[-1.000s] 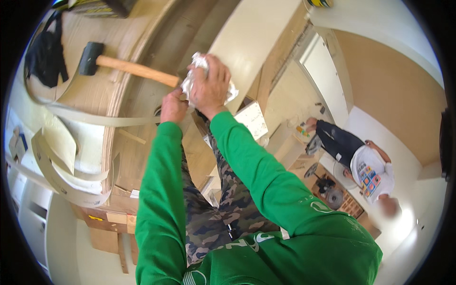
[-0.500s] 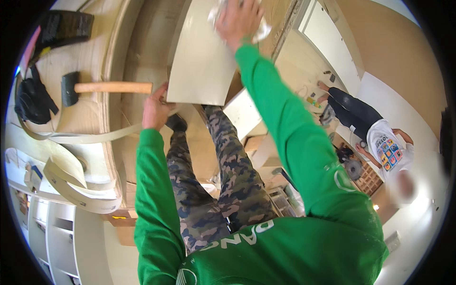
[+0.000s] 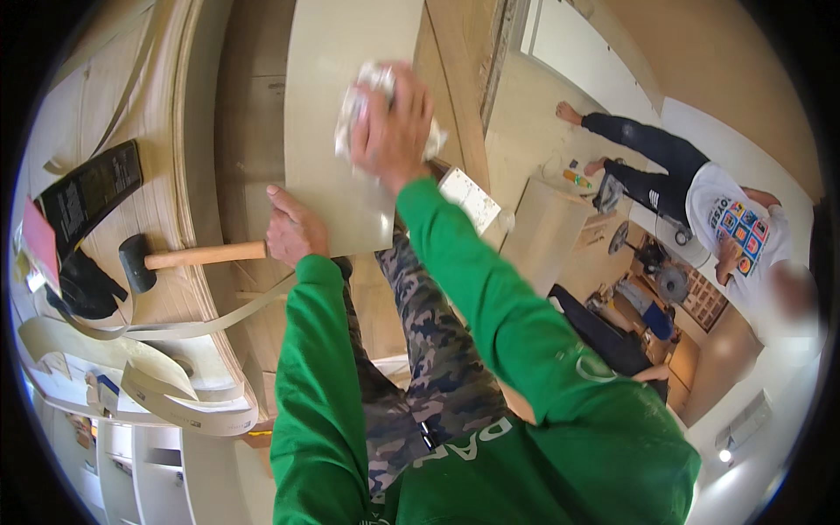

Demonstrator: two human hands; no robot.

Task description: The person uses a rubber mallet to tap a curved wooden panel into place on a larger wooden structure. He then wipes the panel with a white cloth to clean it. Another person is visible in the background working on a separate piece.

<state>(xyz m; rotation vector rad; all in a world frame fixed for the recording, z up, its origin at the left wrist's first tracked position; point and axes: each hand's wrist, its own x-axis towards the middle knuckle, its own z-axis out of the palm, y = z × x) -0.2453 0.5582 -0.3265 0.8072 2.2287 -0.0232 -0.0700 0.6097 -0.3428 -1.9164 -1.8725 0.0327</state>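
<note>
A long pale cream board [image 3: 337, 105] with a smooth face stretches away in front of me. My right hand [image 3: 395, 131] presses a crumpled white rag [image 3: 357, 122] onto that face, its fingers bent round the cloth. At the board's near left edge my left hand [image 3: 296, 229] grips the edge, thumb up; some of its fingers are hidden. Just left of that hand lies a mallet [image 3: 206, 255] with a black head and a wooden handle, the handle's end close to my fingers.
A wooden workbench [image 3: 188, 175] on the left carries curled edge-band strips [image 3: 188, 407], a black package [image 3: 92, 192] and a black cloth item [image 3: 92, 284]. At right are a person in a white shirt [image 3: 726, 219], a fan [image 3: 669, 284] and a cabinet panel [image 3: 551, 227].
My right hand has wiped the rag down the board toward me. The left hand stays at the board's edge, and the view has shifted. The other person's arm has moved.
</note>
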